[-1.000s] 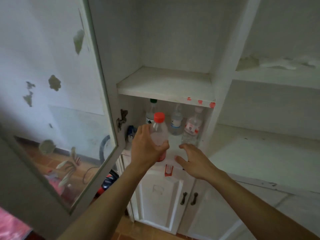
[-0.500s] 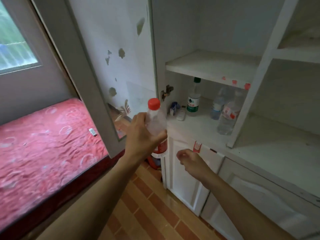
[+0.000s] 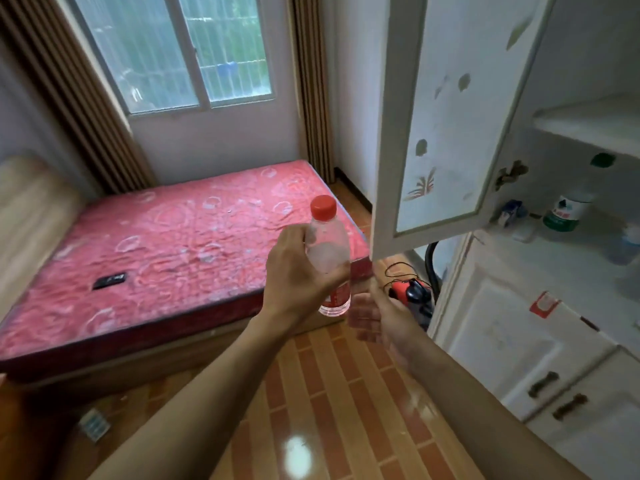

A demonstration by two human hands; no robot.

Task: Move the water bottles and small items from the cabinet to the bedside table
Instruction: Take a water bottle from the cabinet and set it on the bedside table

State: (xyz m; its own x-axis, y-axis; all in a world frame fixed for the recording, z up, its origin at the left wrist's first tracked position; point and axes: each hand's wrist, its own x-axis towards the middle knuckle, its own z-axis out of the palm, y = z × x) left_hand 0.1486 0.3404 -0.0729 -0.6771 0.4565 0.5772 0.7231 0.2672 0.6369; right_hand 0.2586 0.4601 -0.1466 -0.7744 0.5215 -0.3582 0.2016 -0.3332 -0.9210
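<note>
The red-capped water bottle (image 3: pixel 327 256) is upright in the air in front of the cabinet door (image 3: pixel 446 116), out of the cabinet and above the near corner of the bed (image 3: pixel 166 244). The left hand (image 3: pixel 298 282) wraps its middle, fingers and thumb curled round the clear wall above the red label. It looks like thin plastic that would dent under a hard squeeze, light to carry, smooth and perhaps slippery; the mid-body hold seems sound, and the neck under the cap is the other safe place. The right hand (image 3: pixel 379 318) is blurred just below and right of the bottle, fingers loose, holding nothing. Behind the open door, on the cabinet shelf (image 3: pixel 554 258), a green-labelled bottle (image 3: pixel 564 213) and a small blue item (image 3: pixel 512 211) remain. The door's lower edge hangs close beside the bottle and could be knocked. The bedside table is not in view.
</note>
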